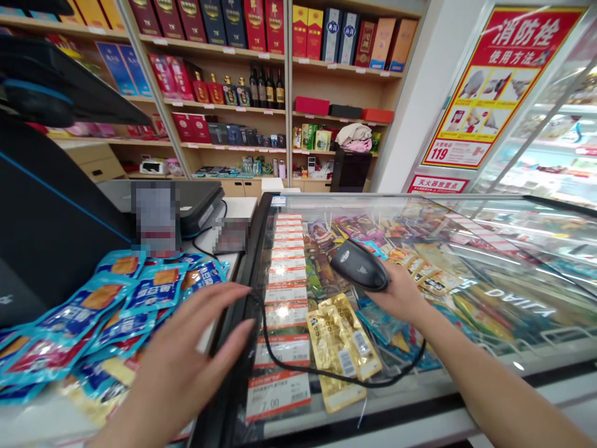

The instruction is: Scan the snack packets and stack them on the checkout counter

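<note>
The glass-topped freezer [321, 398] fills the middle and right, two overlapping gold packets [342, 351] lying on its lid beside a column of price labels [284, 280]. The blue snack packets [153, 286] are heaped on the white tabletop [208, 336] at left. Above the freezer glass, the right hand's [401, 289] fingers grasp a black corded scanner [359, 264], while the left hand's [191, 354] fingers are released, apparently empty, near the black cable [326, 372].

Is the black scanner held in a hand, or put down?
Held: the right hand grips the scanner above the glass top.
</note>
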The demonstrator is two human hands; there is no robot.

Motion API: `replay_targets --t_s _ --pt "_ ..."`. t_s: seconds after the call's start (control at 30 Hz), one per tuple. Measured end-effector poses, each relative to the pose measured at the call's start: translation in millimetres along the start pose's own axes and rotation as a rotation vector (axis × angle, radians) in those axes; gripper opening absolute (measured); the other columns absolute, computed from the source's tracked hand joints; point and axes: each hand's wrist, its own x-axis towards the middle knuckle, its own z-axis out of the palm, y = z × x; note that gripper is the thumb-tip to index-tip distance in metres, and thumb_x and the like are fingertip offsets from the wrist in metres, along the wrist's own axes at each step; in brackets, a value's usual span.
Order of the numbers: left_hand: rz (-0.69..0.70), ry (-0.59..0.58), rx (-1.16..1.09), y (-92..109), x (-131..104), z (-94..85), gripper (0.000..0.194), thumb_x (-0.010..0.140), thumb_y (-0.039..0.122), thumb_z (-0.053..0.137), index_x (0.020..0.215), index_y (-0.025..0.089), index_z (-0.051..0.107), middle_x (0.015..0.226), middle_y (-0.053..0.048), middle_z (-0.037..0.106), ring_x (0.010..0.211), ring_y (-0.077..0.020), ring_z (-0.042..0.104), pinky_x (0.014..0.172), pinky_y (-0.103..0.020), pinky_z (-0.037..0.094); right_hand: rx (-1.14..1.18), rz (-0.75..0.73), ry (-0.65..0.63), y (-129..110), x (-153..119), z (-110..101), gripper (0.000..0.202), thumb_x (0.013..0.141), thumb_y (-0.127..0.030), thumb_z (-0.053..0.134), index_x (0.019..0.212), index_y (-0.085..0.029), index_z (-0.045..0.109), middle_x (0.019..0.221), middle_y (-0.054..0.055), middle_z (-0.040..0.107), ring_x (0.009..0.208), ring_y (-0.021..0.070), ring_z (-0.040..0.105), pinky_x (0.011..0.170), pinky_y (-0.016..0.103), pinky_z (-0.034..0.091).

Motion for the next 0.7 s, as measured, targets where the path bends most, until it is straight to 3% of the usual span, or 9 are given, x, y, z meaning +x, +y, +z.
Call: replay_targets --t_s 0.07,0.17,0.27,0.5,0.6,0.7 --pt "0.053 -0.212 -0.025 24.8 17.6 32.2 0.035 0.085 0.044 0.056 0.116 0.029 0.063 0.123 -0.005 0.062 0.110 -0.0226 0.060 0.096 -0.035 0.049 0.003 -0.002 -0.015 -0.8 -0.4 0.5 0.014 0.077 -0.033 0.057 0.083 -0.020 0.060 0.073 0.005 0.068 0.065 0.0194 0.062 0.061 0.027 0.044" --pt "0.010 -0.522 0.027 63.2 36.2 72.5 0.036 0.082 0.041 0.059 0.112 0.022 0.065 0.116 -0.010 0.063 0.107 -0.0268 0.061 0.095 -0.041 0.048 0.011 -0.014 -0.011 -2.7 -0.7 0.3 0.013 0.077 -0.032 0.058 0.083 -0.020 0.060 0.074 0.005 0.067 0.066 0.0194 0.062 0.062 0.027 0.044" --pt "-0.045 -0.683 0.126 88.9 46.5 93.3 0.043 0.077 0.044 0.064 0.113 0.020 0.064 0.110 -0.013 0.063 0.104 -0.0304 0.061 0.091 -0.044 0.048 0.012 -0.012 -0.002 -5.3 -0.4 -0.6 0.012 0.076 -0.030 0.057 0.083 -0.020 0.060 0.075 0.006 0.067 0.066 0.0191 0.061 0.063 0.027 0.044" --pt "-0.157 -0.790 0.283 106.7 57.9 106.0 0.080 0.051 0.037 0.087 0.122 0.022 0.055 0.117 -0.014 0.056 0.108 -0.0328 0.059 0.088 -0.041 0.048 0.038 -0.007 0.002 -8.1 2.0 0.1 0.015 0.073 -0.027 0.058 0.086 -0.020 0.061 0.078 0.005 0.069 0.069 0.0196 0.062 0.064 0.027 0.043" --pt "-0.215 -0.772 0.250 98.4 62.4 116.1 0.088 0.045 0.035 0.090 0.123 0.022 0.051 0.116 -0.012 0.054 0.103 -0.0293 0.061 0.085 -0.036 0.048 0.022 0.008 0.001 -5.8 2.7 1.4 0.014 0.072 -0.026 0.060 0.084 -0.020 0.062 0.076 0.005 0.068 0.068 0.0197 0.062 0.063 0.027 0.042" --pt "-0.269 -0.691 0.210 82.5 68.9 126.3 0.082 0.046 0.041 0.088 0.117 0.021 0.052 0.111 -0.010 0.053 0.100 -0.0275 0.062 0.082 -0.033 0.048 0.018 0.015 -0.003 -2.3 2.7 3.5 0.017 0.072 -0.027 0.060 0.087 -0.020 0.063 0.080 0.006 0.070 0.072 0.0212 0.064 0.065 0.028 0.043"
